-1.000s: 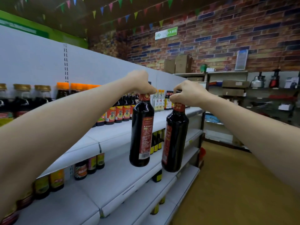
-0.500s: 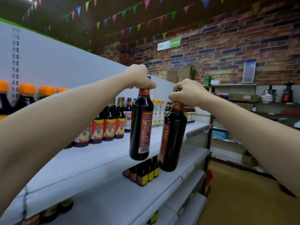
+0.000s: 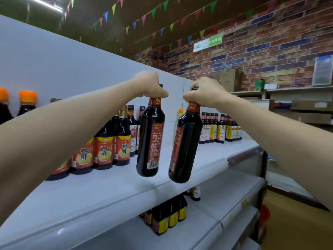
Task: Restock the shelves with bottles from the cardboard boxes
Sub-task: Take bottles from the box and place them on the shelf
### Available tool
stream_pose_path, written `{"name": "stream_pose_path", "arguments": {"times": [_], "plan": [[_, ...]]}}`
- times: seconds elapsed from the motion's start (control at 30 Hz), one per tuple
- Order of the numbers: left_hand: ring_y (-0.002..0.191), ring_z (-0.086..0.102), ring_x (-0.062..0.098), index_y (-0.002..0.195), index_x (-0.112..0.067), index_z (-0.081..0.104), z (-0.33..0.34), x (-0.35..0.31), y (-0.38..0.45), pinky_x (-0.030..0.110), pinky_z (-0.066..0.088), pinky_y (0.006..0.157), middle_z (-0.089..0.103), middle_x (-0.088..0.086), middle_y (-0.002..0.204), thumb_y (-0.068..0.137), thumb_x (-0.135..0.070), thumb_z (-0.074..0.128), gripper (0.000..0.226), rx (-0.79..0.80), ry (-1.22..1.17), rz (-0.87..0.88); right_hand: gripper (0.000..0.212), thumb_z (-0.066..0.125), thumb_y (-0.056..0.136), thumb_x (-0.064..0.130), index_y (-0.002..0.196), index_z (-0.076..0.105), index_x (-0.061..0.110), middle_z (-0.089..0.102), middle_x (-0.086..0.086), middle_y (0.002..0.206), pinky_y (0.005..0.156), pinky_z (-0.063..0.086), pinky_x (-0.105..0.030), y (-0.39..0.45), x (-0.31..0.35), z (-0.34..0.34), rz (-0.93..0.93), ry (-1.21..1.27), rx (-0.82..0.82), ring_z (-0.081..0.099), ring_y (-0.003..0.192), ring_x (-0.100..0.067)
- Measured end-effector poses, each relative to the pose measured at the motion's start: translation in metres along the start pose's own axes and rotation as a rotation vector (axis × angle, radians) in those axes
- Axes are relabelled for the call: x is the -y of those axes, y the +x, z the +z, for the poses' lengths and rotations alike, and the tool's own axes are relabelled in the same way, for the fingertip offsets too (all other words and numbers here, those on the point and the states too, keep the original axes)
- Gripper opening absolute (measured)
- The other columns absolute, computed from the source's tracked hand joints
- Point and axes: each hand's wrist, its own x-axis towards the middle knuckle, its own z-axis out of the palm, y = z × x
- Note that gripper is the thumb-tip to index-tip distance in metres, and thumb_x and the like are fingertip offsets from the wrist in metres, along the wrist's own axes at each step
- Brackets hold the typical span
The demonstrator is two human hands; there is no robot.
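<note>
The fingers (image 3: 158, 93) of the left hand (image 3: 149, 85) are curled round the capped top of a dark bottle (image 3: 150, 141), grasping it by the neck so that it hangs upright above the top shelf (image 3: 108, 188), its base clear of the white surface. The fingers of the right hand (image 3: 205, 92) are clenched in the same way on the neck of a second dark bottle (image 3: 185, 147), which hangs just beside the first, tilted with its base swung a little to the left and low over the shelf's front edge. The two bottles are close but apart. Both carry red labels down the side, and the left one shows a barcode near its foot.

On the shelf to the left stands a row of dark bottles with red and yellow labels (image 3: 102, 150), and farther left two bottles with orange caps (image 3: 28, 96). Behind the held pair a pale bottle with an orange cap (image 3: 180, 112) is partly hidden. To the right, at the back of the same shelf, stands a group of smaller dark bottles (image 3: 219, 129). On the shelf below sits a cluster of small dark bottles with yellow labels (image 3: 167, 219). Cardboard boxes (image 3: 230, 80) stand on a far unit against the brick wall (image 3: 270, 42), under strings of coloured pennants (image 3: 153, 13).
</note>
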Motion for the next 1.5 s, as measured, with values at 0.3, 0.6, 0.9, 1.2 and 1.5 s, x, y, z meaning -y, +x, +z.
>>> {"name": "stream_pose_path", "arguments": {"times": [0.3, 0.6, 0.9, 1.2, 1.5], "plan": [[0.048, 0.040, 0.020, 0.061, -0.009, 0.043, 0.081, -0.006, 0.082, 0.023, 0.032, 0.045, 0.043, 0.004, 0.054, 0.080, -0.031, 0.062, 0.035, 0.126, 0.099, -0.178, 0.036, 0.061, 0.074, 0.026, 0.055, 0.032, 0.017, 0.028, 0.000, 0.055, 0.057, 0.022, -0.035, 0.097, -0.093, 0.060, -0.171, 0.055, 0.121, 0.030, 0.057, -0.020], [0.054, 0.043, 0.017, 0.066, -0.012, 0.048, 0.129, 0.000, 0.115, 0.024, 0.035, 0.048, 0.046, 0.001, 0.060, 0.088, -0.037, 0.055, 0.034, 0.131, 0.180, -0.278, 0.033, 0.061, 0.075, 0.029, 0.056, 0.036, 0.017, 0.034, 0.000, 0.057, 0.057, 0.023, -0.034, 0.148, -0.143, 0.122, -0.243, 0.160, 0.244, 0.034, 0.058, -0.020], [0.069, 0.051, 0.018, 0.090, -0.011, 0.051, 0.146, -0.001, 0.125, 0.028, 0.039, 0.059, 0.049, -0.002, 0.071, 0.094, -0.056, 0.040, 0.047, 0.115, 0.268, -0.302, 0.045, 0.039, 0.095, 0.053, 0.085, 0.056, 0.012, 0.057, -0.006, 0.084, 0.068, 0.036, -0.035, 0.168, -0.147, 0.145, -0.374, -0.127, 0.112, 0.052, 0.083, -0.027], [0.064, 0.044, 0.008, 0.073, -0.019, 0.043, 0.158, -0.003, 0.107, 0.021, 0.035, 0.057, 0.047, -0.003, 0.072, 0.075, -0.045, 0.075, 0.042, -0.191, -0.133, -0.401, 0.056, 0.069, 0.084, 0.044, 0.119, 0.043, 0.008, 0.053, -0.006, 0.103, 0.072, 0.039, -0.033, 0.159, -0.166, 0.150, -0.260, 0.388, 0.102, 0.051, 0.095, -0.022], [0.094, 0.068, 0.018, 0.103, -0.009, 0.060, 0.164, 0.011, 0.085, 0.038, 0.053, 0.092, 0.068, 0.006, 0.102, 0.064, -0.039, 0.083, 0.055, -0.266, -0.649, -0.422, 0.037, 0.071, 0.086, 0.028, 0.113, 0.053, 0.012, 0.062, -0.009, 0.112, 0.073, 0.047, -0.026, 0.164, -0.178, 0.171, -0.151, 0.931, 0.248, 0.061, 0.094, -0.020]]}}
